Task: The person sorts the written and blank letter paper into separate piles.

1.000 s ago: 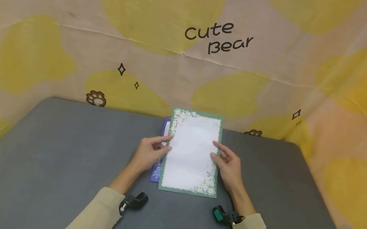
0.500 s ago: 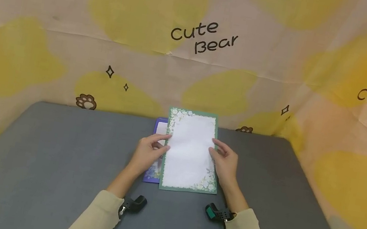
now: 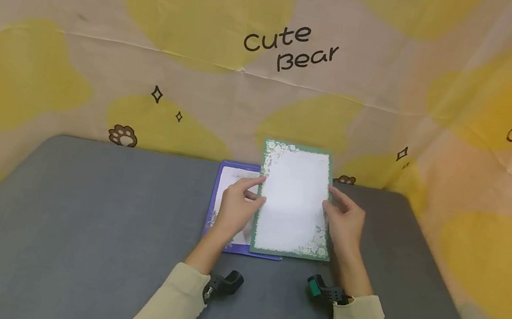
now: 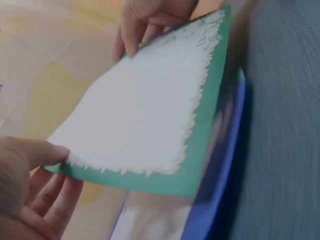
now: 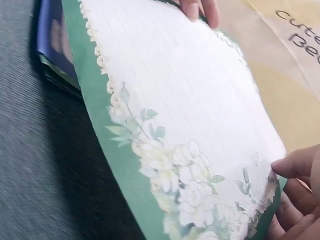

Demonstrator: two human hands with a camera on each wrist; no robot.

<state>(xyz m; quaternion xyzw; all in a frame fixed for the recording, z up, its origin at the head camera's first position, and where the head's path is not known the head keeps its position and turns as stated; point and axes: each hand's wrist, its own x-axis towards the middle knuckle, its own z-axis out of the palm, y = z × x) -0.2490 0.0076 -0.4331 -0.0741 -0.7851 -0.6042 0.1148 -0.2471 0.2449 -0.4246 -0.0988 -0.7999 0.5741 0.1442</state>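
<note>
A green-bordered sheet of letter paper (image 3: 293,202) with white flowers at two corners is held between both hands. My left hand (image 3: 238,208) pinches its left edge, thumb on the front and fingers behind, as the left wrist view shows. My right hand (image 3: 346,222) pinches the right edge the same way. Faint dotted lines cross the white middle of the letter paper (image 5: 175,75) in the right wrist view. Below and to the left lies a purple-bordered sheet (image 3: 225,188), partly hidden by the green one and the left hand. In the wrist views the green sheet bends slightly, raised above it.
The grey table (image 3: 120,238) spreads out on both sides of the papers. Behind it hangs a cream and yellow cloth (image 3: 199,14) printed with "Cute Bear". Each wrist wears a black strap with a small device (image 3: 226,283).
Both hands have carried the green sheet to the right and slightly upward, away from the purple-bordered one. More of the purple-bordered sheet now shows at the left.
</note>
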